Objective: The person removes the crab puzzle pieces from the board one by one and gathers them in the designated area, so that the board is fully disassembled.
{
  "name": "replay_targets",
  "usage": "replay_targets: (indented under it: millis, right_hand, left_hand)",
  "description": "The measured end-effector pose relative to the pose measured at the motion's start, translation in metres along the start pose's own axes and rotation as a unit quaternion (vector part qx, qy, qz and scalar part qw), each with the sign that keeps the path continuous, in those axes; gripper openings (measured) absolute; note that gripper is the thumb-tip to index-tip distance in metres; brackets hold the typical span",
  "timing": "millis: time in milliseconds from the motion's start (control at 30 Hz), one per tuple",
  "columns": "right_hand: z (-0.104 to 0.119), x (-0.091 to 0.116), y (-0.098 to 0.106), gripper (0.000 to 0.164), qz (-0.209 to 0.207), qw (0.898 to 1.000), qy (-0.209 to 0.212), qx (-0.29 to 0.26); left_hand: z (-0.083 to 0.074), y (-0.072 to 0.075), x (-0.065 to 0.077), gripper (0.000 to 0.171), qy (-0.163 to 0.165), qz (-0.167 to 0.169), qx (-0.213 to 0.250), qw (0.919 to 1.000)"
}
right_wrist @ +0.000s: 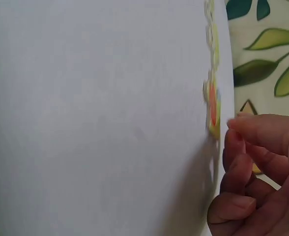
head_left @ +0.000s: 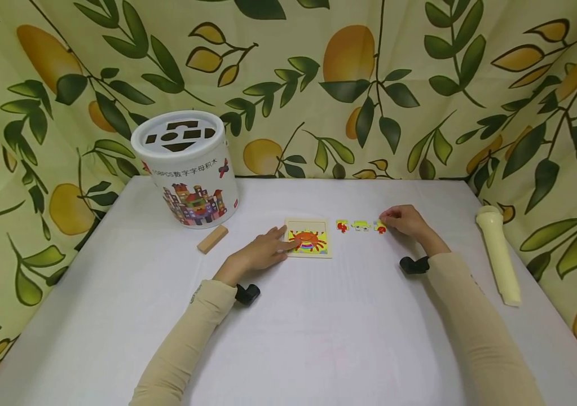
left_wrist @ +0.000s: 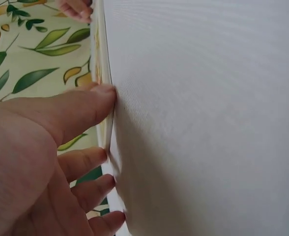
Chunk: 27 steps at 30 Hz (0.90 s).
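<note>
A crab jigsaw puzzle (head_left: pixel 309 241) in a shallow wooden frame lies on the white table. My left hand (head_left: pixel 267 248) rests at its left side, thumb lying over the picture and the other fingers along the edge. In the left wrist view the thumb (left_wrist: pixel 98 105) touches the thin board. To the right of the frame lie a red-and-yellow puzzle piece (head_left: pixel 342 226), a pale yellow piece (head_left: pixel 360 225) and another red-and-yellow piece (head_left: pixel 380 228). Beside that last piece (right_wrist: pixel 213 110) is my right hand (head_left: pixel 404 220), its fingers loosely bent, thumb and forefinger close together, with nothing visibly held.
A white bucket (head_left: pixel 186 169) with shaped holes in its lid stands at the back left. Near it lies a wooden block (head_left: pixel 212 239). A cream microphone-shaped object (head_left: pixel 498 254) lies at the right. A leaf-patterned curtain (head_left: pixel 288 84) borders the table.
</note>
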State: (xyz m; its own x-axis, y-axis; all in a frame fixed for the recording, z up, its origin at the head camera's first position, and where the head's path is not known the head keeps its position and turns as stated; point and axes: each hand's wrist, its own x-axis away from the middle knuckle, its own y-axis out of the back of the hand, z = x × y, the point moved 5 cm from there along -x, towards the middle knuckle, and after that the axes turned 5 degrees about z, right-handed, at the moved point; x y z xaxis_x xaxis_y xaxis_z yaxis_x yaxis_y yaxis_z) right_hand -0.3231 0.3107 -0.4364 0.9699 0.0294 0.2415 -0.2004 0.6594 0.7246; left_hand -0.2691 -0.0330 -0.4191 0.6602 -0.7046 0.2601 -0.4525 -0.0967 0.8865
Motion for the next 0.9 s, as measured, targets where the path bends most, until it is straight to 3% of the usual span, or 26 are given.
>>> replay_targets:
  millis: [100, 233, 567, 700, 900]
  right_hand:
    - [0.016, 0.001, -0.004, 0.028, -0.017, 0.999, 0.035, -0.003]
    - [0.052, 0.002, -0.023, 0.026, -0.012, 0.997, 0.076, -0.005]
    - [0.138, 0.002, -0.1, 0.023, 0.097, 0.984, 0.147, 0.021]
    - [0.155, 0.004, -0.114, 0.023, 0.105, 0.981, 0.157, 0.033]
    - [0.159, 0.004, -0.125, 0.02, 0.114, 0.979, 0.159, 0.051]
  left_hand:
    - [-0.002, 0.001, 0.001, 0.042, -0.02, -0.01, -0.001, 0.9997]
    - [-0.002, 0.001, 0.0, 0.041, -0.022, -0.018, 0.013, 0.9995]
    - [0.002, -0.001, -0.003, 0.04, -0.019, -0.027, 0.02, 0.9992]
    - [0.001, 0.0, -0.003, 0.04, -0.025, -0.033, 0.02, 0.9989]
    - [0.0, 0.001, -0.002, 0.039, -0.025, -0.031, 0.022, 0.999]
